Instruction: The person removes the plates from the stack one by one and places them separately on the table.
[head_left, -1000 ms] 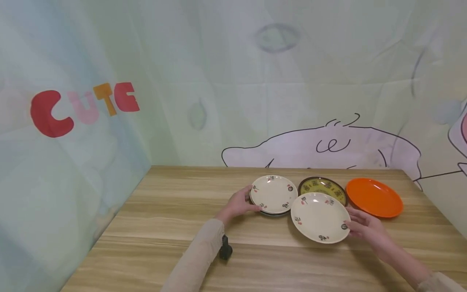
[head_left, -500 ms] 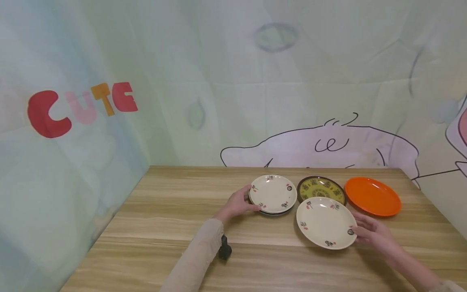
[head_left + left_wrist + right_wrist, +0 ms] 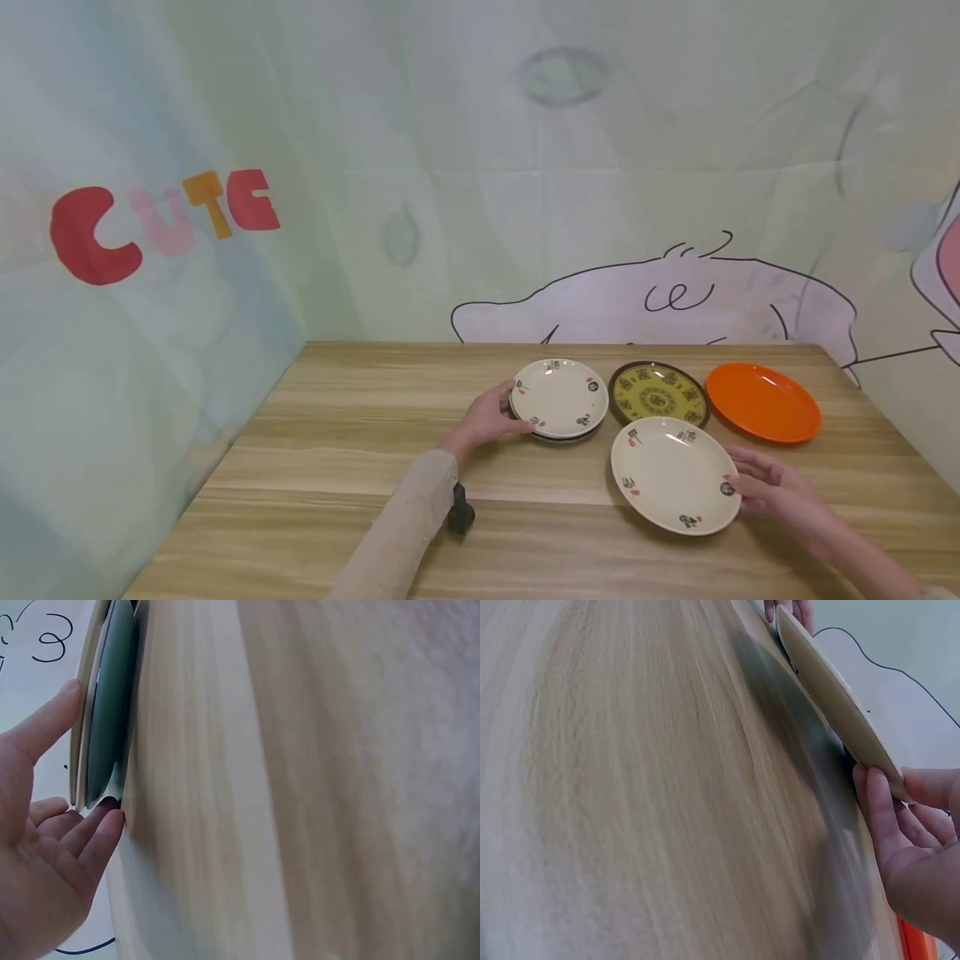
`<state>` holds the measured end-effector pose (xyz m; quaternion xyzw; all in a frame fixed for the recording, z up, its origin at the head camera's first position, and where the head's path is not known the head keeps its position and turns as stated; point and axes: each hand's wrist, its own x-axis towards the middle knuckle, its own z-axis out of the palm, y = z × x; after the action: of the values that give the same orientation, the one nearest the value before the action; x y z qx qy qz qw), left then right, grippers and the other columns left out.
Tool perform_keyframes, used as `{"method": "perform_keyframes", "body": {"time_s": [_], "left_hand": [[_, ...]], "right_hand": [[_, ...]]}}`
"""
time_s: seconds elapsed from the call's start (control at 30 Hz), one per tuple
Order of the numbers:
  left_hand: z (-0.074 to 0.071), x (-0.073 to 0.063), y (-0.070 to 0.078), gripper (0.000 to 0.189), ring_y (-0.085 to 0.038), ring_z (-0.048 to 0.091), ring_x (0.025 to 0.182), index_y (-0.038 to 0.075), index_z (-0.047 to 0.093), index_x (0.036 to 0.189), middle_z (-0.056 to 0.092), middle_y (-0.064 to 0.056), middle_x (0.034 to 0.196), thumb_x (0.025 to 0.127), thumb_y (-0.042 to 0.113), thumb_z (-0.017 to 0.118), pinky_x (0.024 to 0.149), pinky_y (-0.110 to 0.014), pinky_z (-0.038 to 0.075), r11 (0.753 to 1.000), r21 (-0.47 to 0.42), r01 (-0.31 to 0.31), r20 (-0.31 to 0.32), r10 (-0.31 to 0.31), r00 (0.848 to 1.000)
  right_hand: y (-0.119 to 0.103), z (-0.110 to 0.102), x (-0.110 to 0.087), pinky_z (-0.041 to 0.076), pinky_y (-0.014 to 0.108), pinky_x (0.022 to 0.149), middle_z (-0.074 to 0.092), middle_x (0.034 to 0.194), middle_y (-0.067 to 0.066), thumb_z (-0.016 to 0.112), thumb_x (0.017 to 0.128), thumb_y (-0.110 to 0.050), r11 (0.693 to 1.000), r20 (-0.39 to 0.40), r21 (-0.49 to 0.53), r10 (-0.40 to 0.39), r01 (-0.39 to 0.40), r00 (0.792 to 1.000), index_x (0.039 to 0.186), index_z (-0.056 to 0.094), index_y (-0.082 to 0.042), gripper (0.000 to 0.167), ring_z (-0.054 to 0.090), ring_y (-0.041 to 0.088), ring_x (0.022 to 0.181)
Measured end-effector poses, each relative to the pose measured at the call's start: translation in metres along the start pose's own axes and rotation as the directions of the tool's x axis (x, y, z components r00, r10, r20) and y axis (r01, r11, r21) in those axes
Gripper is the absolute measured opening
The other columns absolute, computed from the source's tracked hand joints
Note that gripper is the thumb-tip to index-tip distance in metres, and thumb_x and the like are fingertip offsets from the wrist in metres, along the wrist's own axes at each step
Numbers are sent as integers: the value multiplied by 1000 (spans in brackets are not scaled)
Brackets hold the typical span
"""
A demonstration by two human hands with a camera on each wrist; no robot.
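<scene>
On the table sits a stack of plates with a small white patterned plate (image 3: 559, 398) on top. A green plate (image 3: 114, 705) shows beneath the pale rims in the left wrist view. My left hand (image 3: 486, 418) holds the stack's left edge, thumb on the upper rim and fingers at the side. Nearer to me, a larger white patterned plate (image 3: 675, 477) is raised above the table, slightly tilted. Its right rim is pinched by my right hand (image 3: 772, 483), thumb above and fingers below, as the right wrist view shows.
A yellow-green plate with a dark rim (image 3: 658, 395) lies behind the raised plate, partly covered by it. To its right is an orange plate (image 3: 763, 403). A small black object (image 3: 461, 510) shows beside the left sleeve. A printed curtain (image 3: 375, 167) stands behind the table (image 3: 337, 467).
My right hand has drawn the larger white plate toward me and a little right, uncovering more of the yellow-green plate. The left hand has stayed at the stack.
</scene>
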<state>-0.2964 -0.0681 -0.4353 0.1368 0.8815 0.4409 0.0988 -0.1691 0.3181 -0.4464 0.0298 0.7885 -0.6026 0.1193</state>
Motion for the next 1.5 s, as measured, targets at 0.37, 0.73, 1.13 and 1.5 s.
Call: {"method": "perform_keyframes", "body": {"time_s": [0.37,0.73,1.13,1.5], "left_hand": [[0,0,-1,88,-29,45,122,1,29,140,37,-16,140,71,24,78,105,-39,32,1000,-12,2,4,-2,1000],[1,1,-1,90,-29,45,122,1,28,141,40,-17,138,70,24,78,105,-39,32,1000,0,4,3,-4,1000],[-1,1,-2,87,-30,48,119,-1,30,139,43,-18,135,71,22,78,101,-38,38,998,-47,-45,21,46,999],[-1,-1,0,85,-30,46,120,1,31,139,42,-17,137,71,21,77,100,-38,38,998,-52,-32,21,33,999]], "right_hand": [[8,-13,-1,53,33,79,55,121,3,57,89,-17,998,119,42,-53,48,992,137,32,4,58,59,10,94],[17,-25,-4,51,39,83,54,125,3,59,88,-15,994,206,110,-5,-18,979,138,32,-1,59,59,14,98],[23,-29,-7,53,36,79,57,122,4,57,89,-15,999,180,51,3,-13,984,137,32,2,57,61,14,93],[17,-24,-9,54,34,70,49,126,26,61,86,-19,987,115,-156,-29,47,993,133,33,10,62,60,6,88]]}}
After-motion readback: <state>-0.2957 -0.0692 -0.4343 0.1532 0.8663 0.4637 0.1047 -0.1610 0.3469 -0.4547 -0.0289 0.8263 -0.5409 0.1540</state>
